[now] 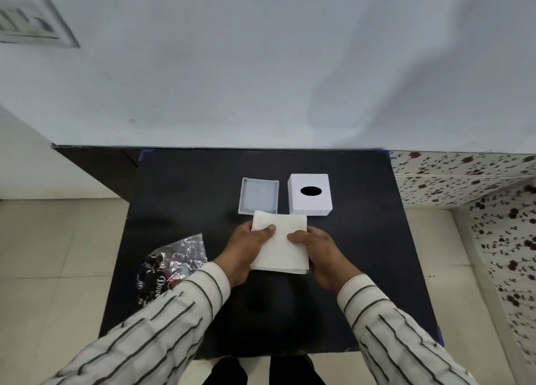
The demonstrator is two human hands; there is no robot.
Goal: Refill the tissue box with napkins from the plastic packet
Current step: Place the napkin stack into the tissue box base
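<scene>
A white stack of napkins (282,250) is held above the black table (188,187), just in front of the box parts. My left hand (246,248) grips its left side with the thumb on top. Its right side is held by my right hand (319,254). Behind the stack, the shallow white tray of the tissue box (258,196) lies with its hollow side up and nothing in it. To its right stands the white tissue box cover (310,194) with a dark oval slot on top. The crumpled clear plastic packet (171,265) lies at the table's left, partly under my left sleeve.
The table stands against a pale wall. Light floor tiles surround it, and a floral-patterned surface (493,210) runs along the right. The table's rear left and right parts hold nothing.
</scene>
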